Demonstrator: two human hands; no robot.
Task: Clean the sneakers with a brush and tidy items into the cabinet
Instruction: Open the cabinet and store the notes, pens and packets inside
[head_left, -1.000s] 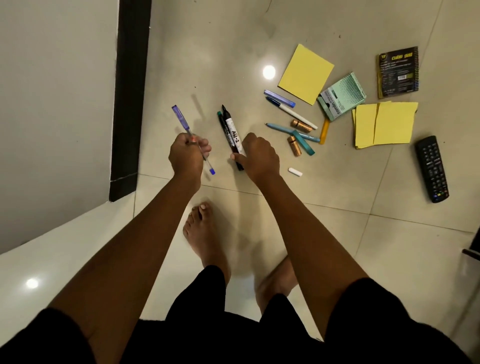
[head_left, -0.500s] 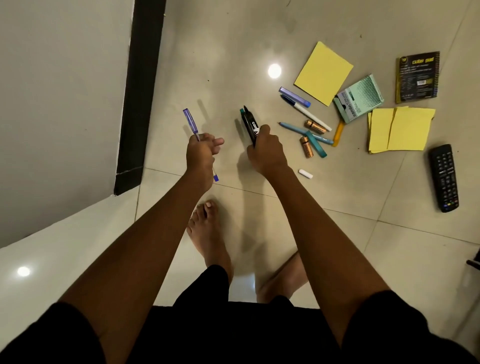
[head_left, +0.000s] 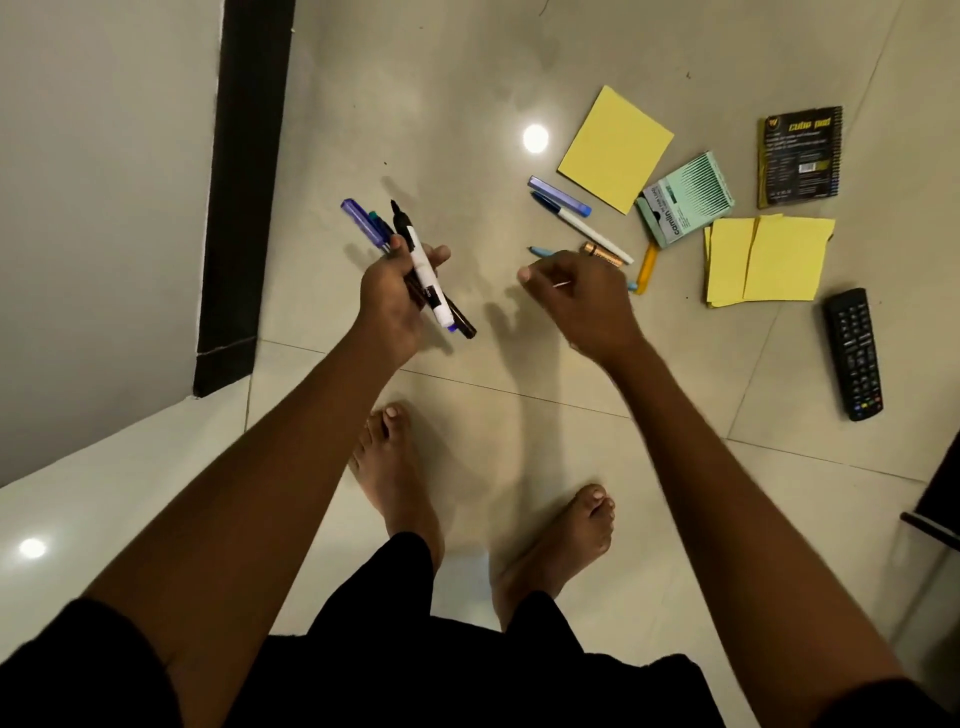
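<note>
Clutching a bundle of pens and markers (head_left: 423, 270) in the curled fingers of the left hand (head_left: 395, 299) above the floor (head_left: 467, 104), hovering the right hand (head_left: 584, 309) with loosely bent fingers, grip unclear, over loose pens (head_left: 558, 195) beside yellow paper (head_left: 615, 148).

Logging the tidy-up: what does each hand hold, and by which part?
Left hand grips the pens and markers in a bundle around their middles. Right hand has curled fingers; whether it holds anything cannot be told.
</note>
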